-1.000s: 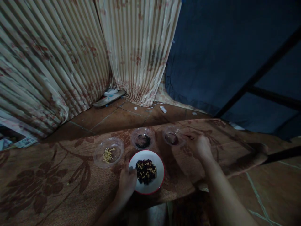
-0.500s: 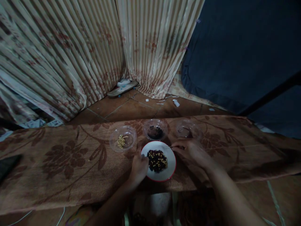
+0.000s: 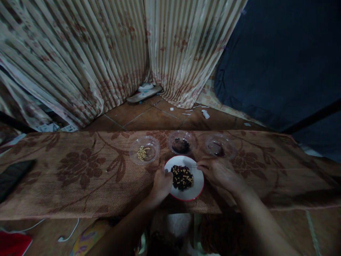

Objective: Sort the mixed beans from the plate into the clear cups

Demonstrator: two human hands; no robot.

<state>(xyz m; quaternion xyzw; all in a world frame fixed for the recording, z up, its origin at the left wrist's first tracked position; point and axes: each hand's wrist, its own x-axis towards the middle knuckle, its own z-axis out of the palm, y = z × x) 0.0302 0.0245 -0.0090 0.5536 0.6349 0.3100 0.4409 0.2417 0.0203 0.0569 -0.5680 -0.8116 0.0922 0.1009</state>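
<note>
A white plate (image 3: 198, 185) with a red rim sits at the front middle of the cloth, holding a heap of mixed dark and pale yellow beans (image 3: 182, 177). My left hand (image 3: 162, 182) grips its left rim, thumb over the edge. In my right hand (image 3: 217, 172) is a pair of thin metal tweezers (image 3: 194, 165), pinched between the fingers, tips over the plate's upper right. Behind the plate stand three clear plastic bowls: the left bowl (image 3: 151, 160) has yellow beans, the middle bowl (image 3: 182, 133) dark ones, the right bowl (image 3: 229, 147) a few dark reddish bits.
A brown flowered cloth (image 3: 85, 192) covers the long table. At its left end lies a dark flat object (image 3: 16, 176). Beyond, a skateboard (image 3: 145, 94) and small white scraps (image 3: 205, 114) lie on the tiled floor by striped curtains (image 3: 173, 53). A white cable (image 3: 71, 231) hangs in front.
The view has shifted, so everything appears a little further right and higher. My left hand stays on the plate's rim; the tweezers remain in my right hand, tips still over the plate.
</note>
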